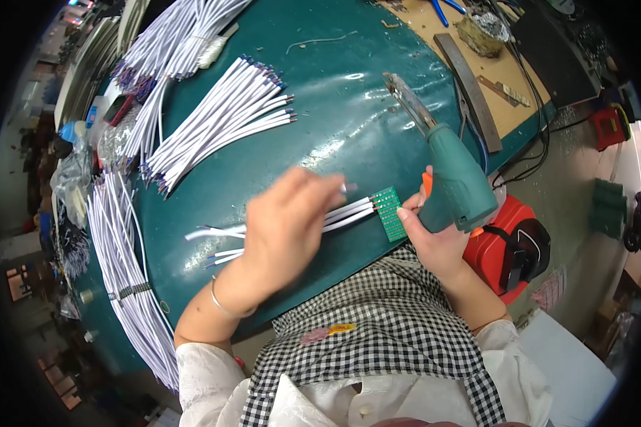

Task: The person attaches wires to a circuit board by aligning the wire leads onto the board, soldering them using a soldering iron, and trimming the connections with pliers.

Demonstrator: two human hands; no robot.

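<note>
My right hand (pixel 438 245) is closed around a green soldering gun (pixel 463 178) with an orange trigger (pixel 427 182); its metal tip points up and left, away from the board. The thumb of that hand touches the right edge of a small green circuit board (pixel 389 217). Several white cables (pixel 349 213) run left from the board, their bare ends at its pads. Above these cables, my left hand (pixel 285 220), slightly blurred, is closed with a short cable end (pixel 349 188) showing at its fingertips. The rest of that cable is hidden by the hand.
Bundles of cut white cables (pixel 217 117) lie at the far left, and a tied bundle (pixel 124 270) lies along the left edge. At the back right are a dark metal bar (pixel 470 92), blue-handled pliers (pixel 445 8) and black cords (pixel 541 135). A red case (pixel 509 245) stands beyond the table's right edge.
</note>
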